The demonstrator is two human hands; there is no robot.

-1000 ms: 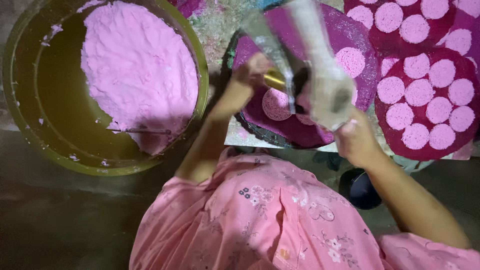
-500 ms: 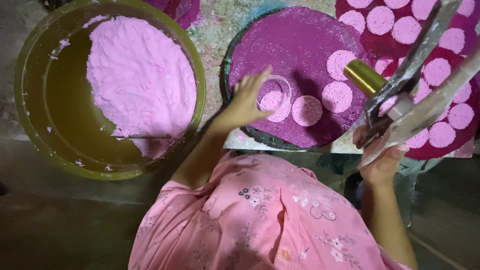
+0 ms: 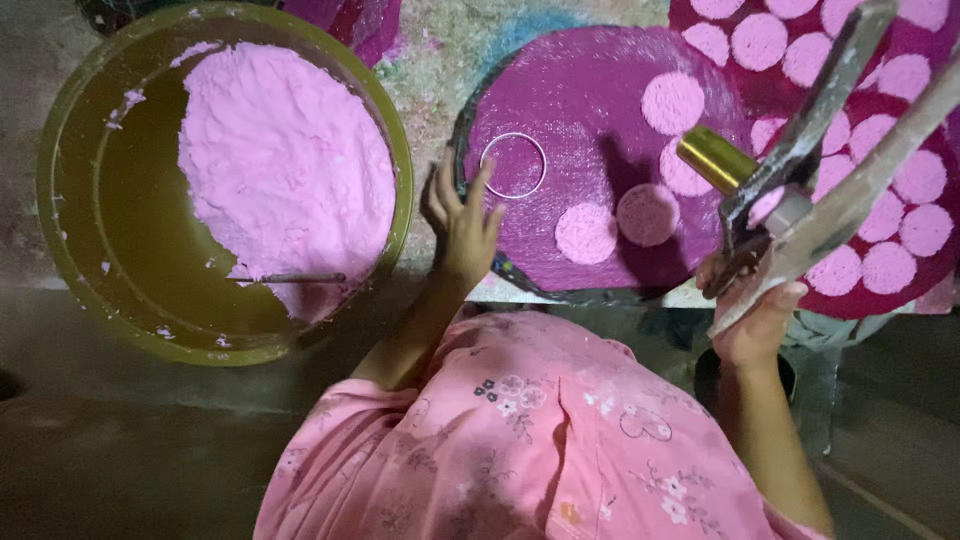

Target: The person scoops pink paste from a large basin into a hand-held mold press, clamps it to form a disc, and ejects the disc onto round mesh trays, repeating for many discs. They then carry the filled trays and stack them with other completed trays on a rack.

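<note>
My left hand hovers open, fingers spread, at the near-left rim of a round purple tray. Just beyond its fingertips a thin metal ring lies flat on the tray with only purple showing inside. Pink discs rest on the tray to the ring's right. My right hand is raised at the tray's right edge, shut on a long paste-smeared metal tool with a brass-coloured cylinder on it.
A large green basin on the left holds a mound of pink paste and a thin metal stick. A second purple tray with several pink discs sits at the right. My pink clothing fills the bottom.
My right hand has swung the tool away from the ring, up and to the right. My left hand has let go of the ring and drawn back to the tray's rim.
</note>
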